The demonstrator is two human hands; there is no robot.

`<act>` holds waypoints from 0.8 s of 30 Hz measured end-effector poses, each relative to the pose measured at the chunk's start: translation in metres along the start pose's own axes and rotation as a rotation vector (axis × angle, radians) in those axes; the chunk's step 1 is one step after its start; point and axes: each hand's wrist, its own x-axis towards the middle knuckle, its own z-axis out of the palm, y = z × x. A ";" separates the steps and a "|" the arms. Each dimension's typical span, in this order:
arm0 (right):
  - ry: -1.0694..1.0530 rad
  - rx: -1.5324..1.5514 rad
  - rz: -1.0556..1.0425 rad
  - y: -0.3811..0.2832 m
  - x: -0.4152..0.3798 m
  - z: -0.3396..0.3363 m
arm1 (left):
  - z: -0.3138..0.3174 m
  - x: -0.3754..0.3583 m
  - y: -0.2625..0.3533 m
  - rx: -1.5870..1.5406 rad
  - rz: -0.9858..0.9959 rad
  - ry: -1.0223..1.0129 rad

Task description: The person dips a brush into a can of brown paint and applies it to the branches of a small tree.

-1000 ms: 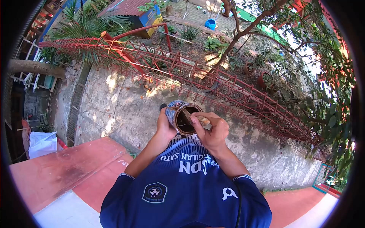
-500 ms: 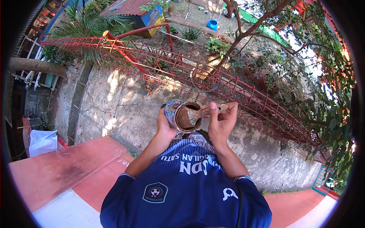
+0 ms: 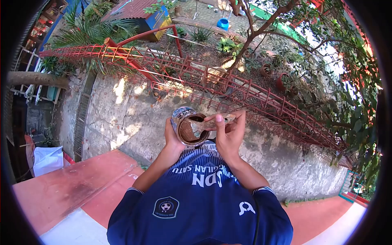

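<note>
The left hand (image 3: 173, 140) is clamped round the near-left side of a paint-stained can (image 3: 178, 116), its fingers mostly hidden. The can seems tipped, mouth toward the right, probably so the brush (image 3: 199, 127) gets in easily. The right hand (image 3: 229, 136) pinches the brush by its handle, thumb against fingers, likely for fine control; its brown-coated head lies at the can's mouth. Inside, the walls look dark brown and wet; I can't tell how full it is. Red metal rods (image 3: 245, 90) run beyond.
</note>
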 end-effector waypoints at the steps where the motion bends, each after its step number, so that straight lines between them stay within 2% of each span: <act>1: 0.002 0.000 0.001 0.000 -0.001 -0.001 | -0.001 0.002 0.000 0.002 -0.002 0.001; 3: -0.056 -0.146 -0.151 -0.001 -0.002 -0.005 | -0.003 0.004 0.000 0.010 0.030 -0.025; 4: -0.060 -0.146 -0.150 -0.001 -0.003 -0.007 | -0.002 0.005 0.000 0.007 0.032 -0.024; 7: -0.153 -0.320 -0.480 0.000 -0.008 -0.015 | 0.001 0.004 -0.003 -0.005 0.032 0.089; 8: -0.154 -0.320 -0.479 0.001 -0.007 -0.015 | 0.002 0.005 -0.003 -0.008 0.033 0.085; 10: -0.158 -0.315 -0.639 0.002 -0.004 -0.014 | 0.001 0.007 -0.003 -0.009 0.036 0.079; 11: -0.158 -0.315 -0.642 -0.003 -0.004 -0.017 | -0.002 0.009 -0.003 -0.017 0.039 0.064; 13: -0.330 -0.492 -0.496 -0.016 -0.004 -0.024 | -0.005 0.014 -0.003 -0.025 0.043 0.047; 14: -0.330 -0.492 -0.497 -0.016 -0.003 -0.024 | -0.004 0.014 -0.004 -0.008 0.075 0.037; 16: -0.346 -0.600 -0.728 -0.014 -0.002 -0.023 | -0.004 0.015 -0.004 0.011 0.105 0.027; 18: -0.362 -0.601 -0.770 -0.010 0.000 -0.022 | -0.004 0.016 -0.002 0.027 0.111 0.006; 20: -0.386 -0.626 -0.954 -0.007 0.006 -0.019 | -0.004 0.017 -0.001 0.019 0.101 0.007; 24: -0.395 -0.669 -1.026 0.003 0.009 -0.020 | -0.005 0.017 -0.001 0.008 0.099 0.028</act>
